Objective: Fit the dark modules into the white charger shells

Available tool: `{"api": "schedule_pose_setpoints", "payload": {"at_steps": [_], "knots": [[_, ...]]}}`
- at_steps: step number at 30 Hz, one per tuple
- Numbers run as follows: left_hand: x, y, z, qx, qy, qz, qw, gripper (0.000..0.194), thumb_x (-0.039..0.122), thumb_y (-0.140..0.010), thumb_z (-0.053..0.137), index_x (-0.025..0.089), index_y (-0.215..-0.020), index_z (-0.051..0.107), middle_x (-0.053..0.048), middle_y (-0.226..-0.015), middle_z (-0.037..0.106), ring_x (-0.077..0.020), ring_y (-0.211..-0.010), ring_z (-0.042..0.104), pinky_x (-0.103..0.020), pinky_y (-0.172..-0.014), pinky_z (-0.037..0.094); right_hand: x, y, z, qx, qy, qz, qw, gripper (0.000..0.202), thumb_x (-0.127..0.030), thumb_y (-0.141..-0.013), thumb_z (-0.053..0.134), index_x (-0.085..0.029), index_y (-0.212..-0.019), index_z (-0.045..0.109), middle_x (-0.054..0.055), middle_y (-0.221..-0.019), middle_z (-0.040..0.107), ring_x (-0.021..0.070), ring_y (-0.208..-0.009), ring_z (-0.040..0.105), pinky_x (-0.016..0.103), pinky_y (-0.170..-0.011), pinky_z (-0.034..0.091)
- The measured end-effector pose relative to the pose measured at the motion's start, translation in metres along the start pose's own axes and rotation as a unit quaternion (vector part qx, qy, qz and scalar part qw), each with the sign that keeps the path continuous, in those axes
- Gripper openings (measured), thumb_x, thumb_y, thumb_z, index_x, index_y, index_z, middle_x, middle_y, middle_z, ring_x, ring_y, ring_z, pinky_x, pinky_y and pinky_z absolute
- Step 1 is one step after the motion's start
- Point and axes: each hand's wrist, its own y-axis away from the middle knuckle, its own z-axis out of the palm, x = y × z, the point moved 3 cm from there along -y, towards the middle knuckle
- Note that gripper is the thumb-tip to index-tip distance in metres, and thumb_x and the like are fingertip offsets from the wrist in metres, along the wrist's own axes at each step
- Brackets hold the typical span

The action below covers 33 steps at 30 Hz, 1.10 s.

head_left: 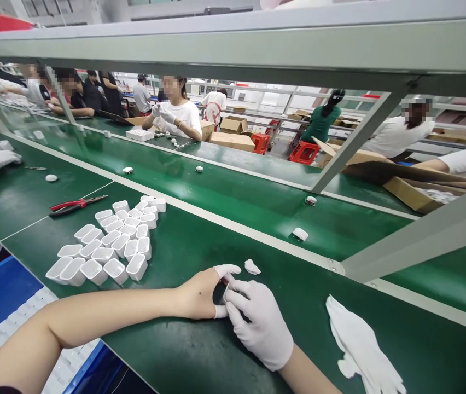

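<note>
Near the bench's front, my left hand [205, 293] wears white covers on its fingertips and curls toward my right hand. My right hand [261, 323], in a white glove, meets it with bent fingers. Both hands close round a small item at their fingertips; it is mostly hidden and I cannot make out what it is. Just beyond them lies a small crumpled white piece [252, 267]. Several open white plastic cups [104, 255] stand grouped to the left of my hands. A loose white glove [358, 339] lies at the right on the green bench [175, 350].
Red-handled pliers [77, 206] lie behind the cups. White parts [300, 234] sit on the green conveyor [241, 202] beyond a pale rail. A slanted metal post [421, 235] rises at the right. A neighbour's gloved hand [1, 158] is at the left edge.
</note>
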Motion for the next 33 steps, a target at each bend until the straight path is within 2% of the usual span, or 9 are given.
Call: {"api": "schedule_pose_setpoints", "payload": {"at_steps": [3, 6, 10, 13, 15, 19, 22, 25, 33], "knots": [[0.001, 0.0, -0.001, -0.004, 0.02, -0.01, 1.0, 0.075, 0.021, -0.068, 0.073, 0.018, -0.136, 0.043, -0.006, -0.109, 0.063, -0.0215, -0.098, 0.059, -0.037, -0.095, 0.045, -0.002, 0.002, 0.002, -0.004, 0.0, 0.005, 1.0, 0.025, -0.018, -0.089, 0.043, -0.019, -0.068, 0.057, 0.004, -0.079, 0.062, 0.016, -0.063, 0.049, 0.033, -0.061, 0.034], [0.001, -0.004, -0.006, 0.031, 0.163, -0.068, 0.984, 0.066, 0.018, -0.06, 0.081, 0.018, -0.122, 0.059, -0.004, -0.1, 0.066, -0.0218, -0.096, 0.058, -0.038, -0.097, 0.041, 0.011, 0.008, 0.003, 0.034, -0.02, 0.051, 0.998, 0.024, -0.029, -0.09, 0.044, -0.023, -0.077, 0.063, 0.003, -0.086, 0.065, 0.0182, -0.076, 0.058, 0.034, -0.071, 0.044], [0.004, -0.013, -0.017, 0.092, 0.333, -0.128, 0.93, 0.051, 0.029, -0.065, 0.082, 0.014, -0.111, 0.065, -0.006, -0.096, 0.068, -0.0216, -0.093, 0.062, -0.038, -0.095, 0.042, 0.07, 0.017, -0.004, 0.179, 0.008, 0.269, 0.946, 0.038, -0.035, -0.093, 0.037, -0.018, -0.123, 0.053, 0.01, -0.108, 0.063, 0.0206, -0.089, 0.063, 0.036, -0.08, 0.052], [0.019, -0.015, -0.028, 0.098, 0.408, -0.137, 0.897, 0.05, 0.045, -0.078, 0.072, 0.013, -0.115, 0.064, -0.01, -0.104, 0.068, -0.0218, -0.095, 0.065, -0.036, -0.09, 0.048, 0.129, 0.012, -0.016, 0.205, 0.062, 0.405, 0.889, 0.043, -0.03, -0.09, 0.046, -0.014, -0.129, 0.049, 0.013, -0.114, 0.06, 0.022, -0.091, 0.063, 0.039, -0.086, 0.051], [0.038, -0.011, -0.035, 0.102, 0.496, -0.133, 0.852, 0.045, 0.046, -0.081, 0.069, 0.013, -0.112, 0.066, -0.01, -0.103, 0.069, -0.0192, -0.093, 0.067, -0.029, -0.086, 0.051, 0.167, -0.001, -0.027, 0.183, 0.092, 0.46, 0.864, 0.042, -0.028, -0.087, 0.057, -0.013, -0.126, 0.053, 0.013, -0.115, 0.06, 0.0251, -0.101, 0.06, 0.043, -0.092, 0.048], [0.087, 0.004, -0.036, 0.082, 0.698, -0.091, 0.706, 0.034, 0.035, -0.082, 0.073, 0.009, -0.104, 0.069, -0.008, -0.098, 0.073, -0.0156, -0.086, 0.071, -0.018, -0.076, 0.054, 0.221, -0.033, -0.042, 0.127, 0.118, 0.523, 0.834, 0.037, -0.035, -0.09, 0.065, -0.016, -0.121, 0.057, 0.01, -0.122, 0.057, 0.026, -0.111, 0.056, 0.049, -0.097, 0.045], [0.114, 0.016, -0.026, 0.032, 0.755, -0.054, 0.652, 0.04, 0.037, -0.082, 0.073, 0.007, -0.108, 0.068, -0.009, -0.098, 0.074, -0.0154, -0.086, 0.072, -0.017, -0.076, 0.054, 0.239, -0.049, -0.039, 0.087, 0.109, 0.529, 0.837, 0.028, -0.036, -0.092, 0.063, -0.016, -0.112, 0.062, 0.008, -0.118, 0.06, 0.0241, -0.108, 0.057, 0.048, -0.096, 0.046], [0.125, 0.022, -0.018, -0.003, 0.77, -0.03, 0.637, 0.045, 0.041, -0.082, 0.073, 0.007, -0.111, 0.067, -0.01, -0.1, 0.073, -0.0157, -0.087, 0.072, -0.017, -0.077, 0.052, 0.241, -0.05, -0.035, 0.081, 0.094, 0.513, 0.849, 0.026, -0.036, -0.093, 0.062, -0.016, -0.109, 0.062, 0.007, -0.113, 0.062, 0.0217, -0.102, 0.06, 0.043, -0.091, 0.05], [0.134, 0.021, -0.019, -0.009, 0.739, -0.019, 0.673, 0.05, 0.049, -0.079, 0.074, 0.009, -0.108, 0.067, -0.008, -0.096, 0.074, -0.0154, -0.088, 0.072, -0.016, -0.078, 0.053, 0.218, -0.027, -0.043, 0.193, 0.043, 0.444, 0.874, 0.025, -0.036, -0.095, 0.06, -0.013, -0.103, 0.063, 0.005, -0.1, 0.064, 0.0172, -0.087, 0.064, 0.036, -0.079, 0.054]]}}
